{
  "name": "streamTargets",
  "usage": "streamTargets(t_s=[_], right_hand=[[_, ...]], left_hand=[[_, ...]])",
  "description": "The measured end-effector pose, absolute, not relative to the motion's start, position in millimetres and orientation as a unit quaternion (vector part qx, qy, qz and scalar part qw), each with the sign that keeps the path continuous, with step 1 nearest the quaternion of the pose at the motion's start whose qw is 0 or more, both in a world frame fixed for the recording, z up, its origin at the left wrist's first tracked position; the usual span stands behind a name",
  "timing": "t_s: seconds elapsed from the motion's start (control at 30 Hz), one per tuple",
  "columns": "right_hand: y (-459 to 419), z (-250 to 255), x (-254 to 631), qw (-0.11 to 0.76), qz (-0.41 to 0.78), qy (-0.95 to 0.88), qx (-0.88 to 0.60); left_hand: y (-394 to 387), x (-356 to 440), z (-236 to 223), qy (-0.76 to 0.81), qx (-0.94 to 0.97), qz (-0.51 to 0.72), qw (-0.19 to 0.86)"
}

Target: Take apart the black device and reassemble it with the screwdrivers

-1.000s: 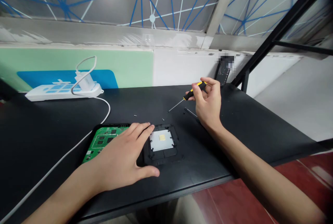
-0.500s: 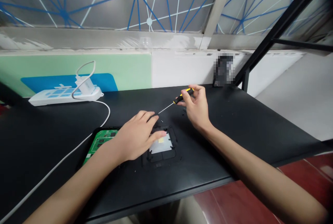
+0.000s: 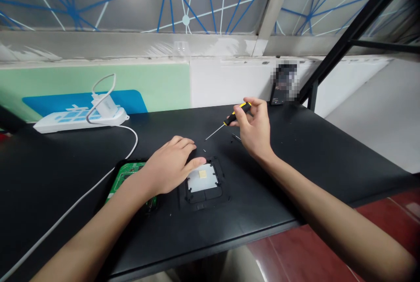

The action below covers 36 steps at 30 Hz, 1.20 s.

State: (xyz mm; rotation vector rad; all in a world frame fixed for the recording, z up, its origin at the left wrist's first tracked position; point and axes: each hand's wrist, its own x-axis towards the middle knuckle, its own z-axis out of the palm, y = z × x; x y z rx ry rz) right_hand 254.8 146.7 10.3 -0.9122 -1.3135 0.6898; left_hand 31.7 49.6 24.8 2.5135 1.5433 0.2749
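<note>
Nearest, across the desk (image 3: pixel 262 210), lies a black cover (image 3: pixel 215 194) with a silvery plate (image 3: pixel 197 184) and a yellow pad (image 3: pixel 202 174) at its middle. To its left, partly beneath the left forearm, sits a green circuit board (image 3: pixel 122 172).

The left hand (image 3: pixel 169 166) is palm down, fingers stretched and spread from the thumb, whose tip reaches over the cover's far part; what is under the palm is hidden. Just right of those fingertips, beyond the cover, a small screw (image 3: pixel 204 150) lies on the desk, its long axis slanting slightly; the left hand is nearer to it.

Just farther, the right hand (image 3: pixel 256 131) has its fingers closed around the handle of a yellow-and-black screwdriver (image 3: pixel 232 118). Its shaft slants down and leftward, the tip just beyond the screw, apart from it. A thin rod (image 3: pixel 236 137) lies below that hand. Toward the wall are a white power strip (image 3: pixel 121 116) and a dark upright device (image 3: pixel 278 92).
</note>
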Motion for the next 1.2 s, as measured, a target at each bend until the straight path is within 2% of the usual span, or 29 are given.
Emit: streamTargets(t_s=[0.1,0.3,0.67,0.87,1.2], right_hand=[[142,16,257,0.657,0.263,-0.598,-0.376],[110,26,251,0.658,0.28,-0.639,-0.285],[81,31,215,0.588,0.222,-0.761,-0.164],[80,35,199,0.553,0.175,-0.8,-0.155],[76,37,204,0.551,0.157,-0.807,-0.142]], left_hand=[[47,29,25,0.52,0.845,0.091,0.089],[28,18,38,0.509,0.851,0.106,0.077],[-6,8,24,0.532,0.838,0.058,0.11],[-1,14,27,0.528,0.834,0.059,0.152],[-4,13,25,0.526,0.828,0.083,0.173]])
